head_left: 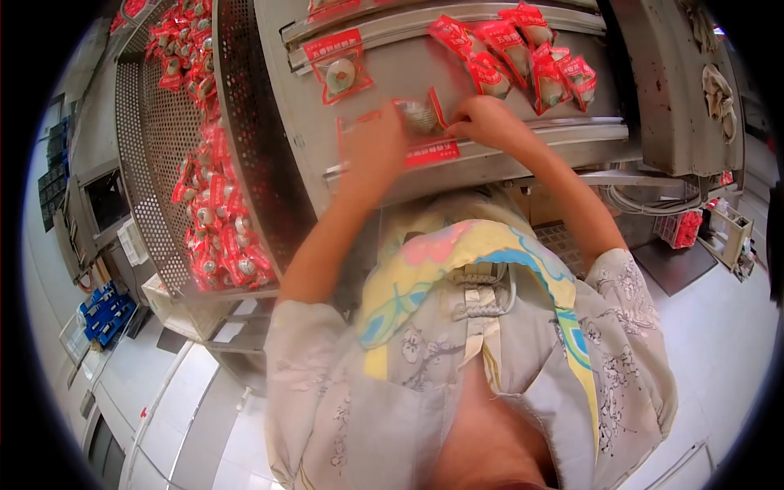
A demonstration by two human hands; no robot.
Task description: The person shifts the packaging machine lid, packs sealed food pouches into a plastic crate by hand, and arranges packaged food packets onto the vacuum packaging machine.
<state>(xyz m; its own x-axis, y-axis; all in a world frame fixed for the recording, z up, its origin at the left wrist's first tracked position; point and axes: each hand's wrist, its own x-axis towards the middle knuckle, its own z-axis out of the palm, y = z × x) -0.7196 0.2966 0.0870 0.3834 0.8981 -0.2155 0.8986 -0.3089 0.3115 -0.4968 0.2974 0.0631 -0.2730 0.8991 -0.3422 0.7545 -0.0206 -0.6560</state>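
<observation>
My left hand (pixel 374 147) is over the near part of the metal work surface (pixel 318 139). It is smeared by motion, and its fingers cannot be made out. Under and beside it shows a red-edged packet (pixel 349 125), partly hidden. My right hand (pixel 492 124) has its fingertips pinched at the right edge of a red-and-clear plastic packet (pixel 420 117) with a round, egg-like item inside. That packet lies between my two hands, its near red strip with white characters towards me. Farther off, a similar filled packet (pixel 339 69) lies flat on the left.
Several filled packets (pixel 514 53) are heaped at the back right of the surface. Metal rails (pixel 563 133) run along its near and far sides. On the left stands a perforated metal bin (pixel 143 163) holding many packets. A metal machine housing (pixel 674 82) borders the right.
</observation>
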